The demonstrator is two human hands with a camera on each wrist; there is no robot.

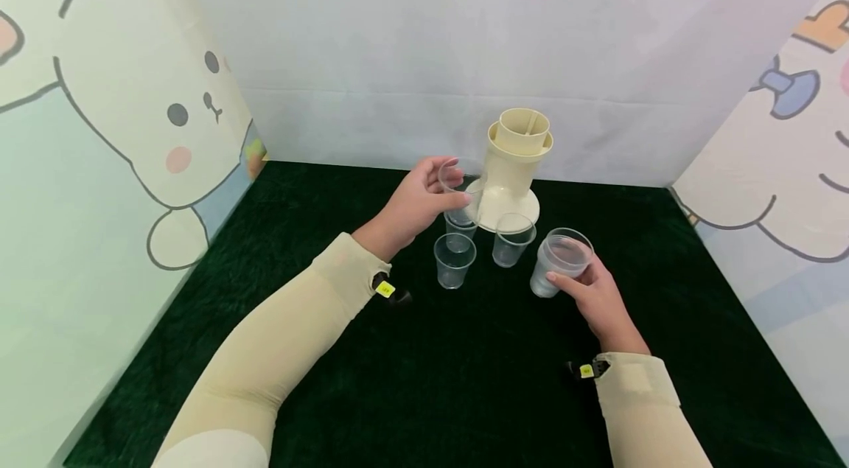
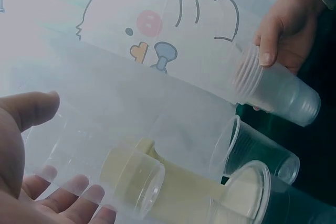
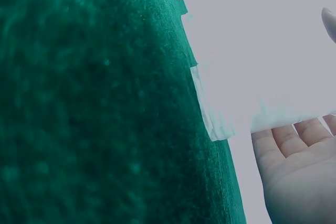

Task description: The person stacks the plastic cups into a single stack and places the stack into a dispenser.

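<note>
Nearest, the right hand is gripping nested clear cups; farther in, the left hand is holding a single cup in curved fingers, likely light and easily crushed, best held gently below its rim. A cream stand is standing behind.

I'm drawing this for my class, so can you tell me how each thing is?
Left hand: holding one cup
Held clear cup: raised, mouth up
Right hand: gripping a stack
Stacked clear cups: nested, mouths up
Front-left clear cup: upright, looks empty
Middle clear cup: upright, looks empty
Back-left clear cup: upright, partly hidden
Cream plastic stand: upright, top open
Dark green cloth: spread out
</note>
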